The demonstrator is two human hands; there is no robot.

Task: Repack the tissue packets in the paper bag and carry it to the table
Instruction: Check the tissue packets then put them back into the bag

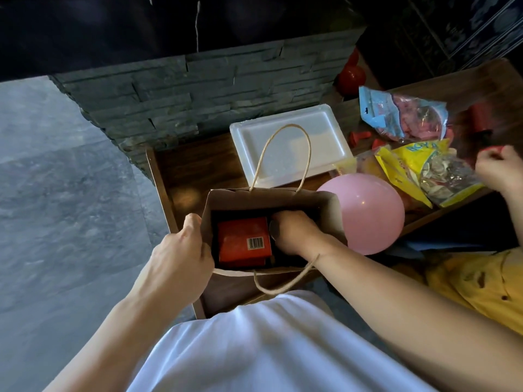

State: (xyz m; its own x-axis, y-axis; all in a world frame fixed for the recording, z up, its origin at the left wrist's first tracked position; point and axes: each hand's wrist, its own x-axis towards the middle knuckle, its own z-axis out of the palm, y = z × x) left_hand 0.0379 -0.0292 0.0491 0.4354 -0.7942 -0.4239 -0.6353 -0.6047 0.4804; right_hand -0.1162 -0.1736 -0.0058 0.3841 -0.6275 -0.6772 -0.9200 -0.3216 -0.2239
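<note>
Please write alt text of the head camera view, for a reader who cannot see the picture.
Seen from above, a person's left hand holds open a brown paper bag on a wooden table while the right hand reaches inside beside an orange packet. A pink balloon and a white tray lie nearby.

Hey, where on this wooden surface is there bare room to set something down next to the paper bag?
Bare wood shows between the stone wall, the white foam tray and the paper bag. The tray itself is empty. To the right it's crowded: the pink balloon touches the bag, with balloon packets beyond.
</note>
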